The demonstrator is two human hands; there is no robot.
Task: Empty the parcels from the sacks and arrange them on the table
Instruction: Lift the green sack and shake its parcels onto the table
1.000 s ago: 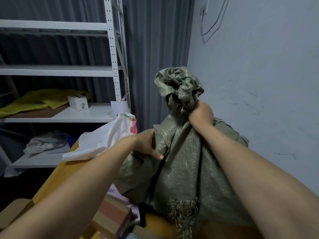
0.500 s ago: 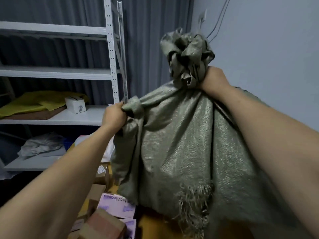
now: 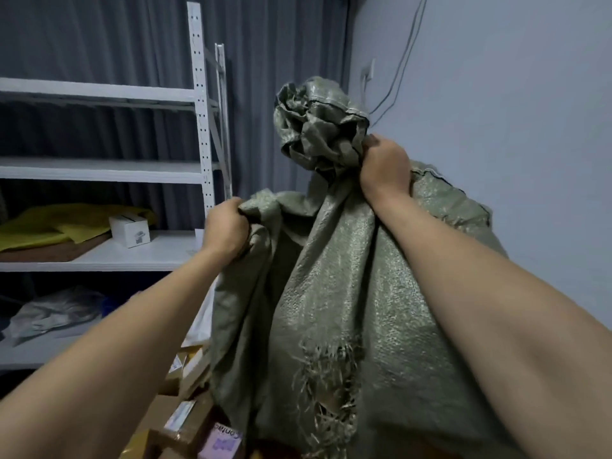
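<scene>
Near the right wall (image 3: 516,127), a green sack (image 3: 331,293) hangs raised. The right hand (image 3: 385,167) is clenched round its bunched top; the left hand (image 3: 227,226), lower, is clenched on a fold at its left. Below, near left, lie parcels (image 3: 185,425).

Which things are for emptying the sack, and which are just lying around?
For the job:
- green sack, gripped by left hand and right hand
- parcels below it

Just lying about:
- white box, yellow cloth and crumpled grey bag on the shelves
- cable on the wall
</scene>
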